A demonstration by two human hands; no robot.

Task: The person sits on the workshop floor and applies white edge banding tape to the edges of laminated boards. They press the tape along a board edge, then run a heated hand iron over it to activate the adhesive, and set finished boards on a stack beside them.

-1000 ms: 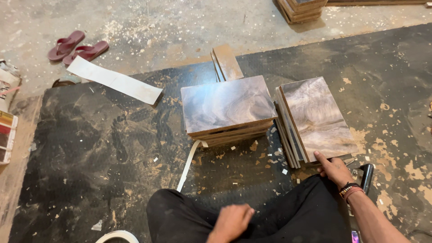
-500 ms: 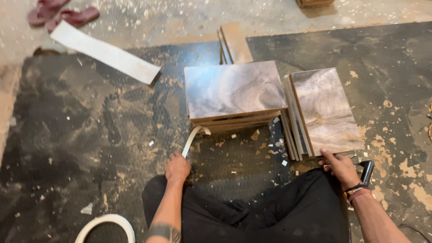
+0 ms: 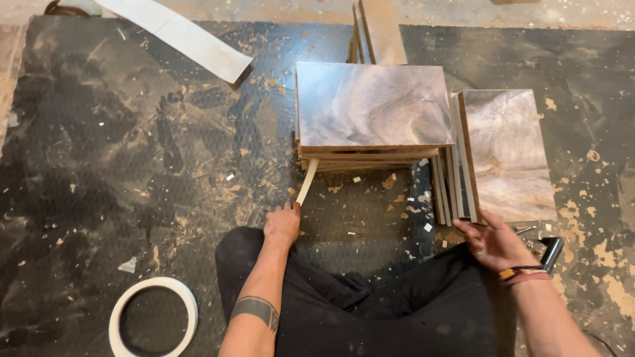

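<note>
- A person in dark trousers is sitting on a black rubber floor mat [image 3: 132, 165], with both bare forearms reaching forward from the bottom of the view.
- A roll of white edge-banding tape [image 3: 153, 316] is lying flat on the mat just left of the person's left arm, which is carrying a dark band tattoo.
- The left hand [image 3: 282, 223] is closing its fingers around the near end of a white edge-banding strip [image 3: 306, 182], which is running away from the hand to the front edge of the centre stack.
- The right hand [image 3: 493, 243], wearing wrist bands, is spreading its fingers wide and touching the near edge of the right-hand stack of laminated boards [image 3: 506, 152]; a black-handled tool [image 3: 550, 251] is lying just beside that wrist.
- The centre stack of laminated boards [image 3: 374, 109], topped with a grey swirled finish, is sitting on the mat between the hands, with wood chips and sawdust scattered before it.
- More boards are leaning or lying behind the centre stack [image 3: 380, 30].
- A long white board offcut [image 3: 182, 36] is lying at an angle at the mat's far left edge.
</note>
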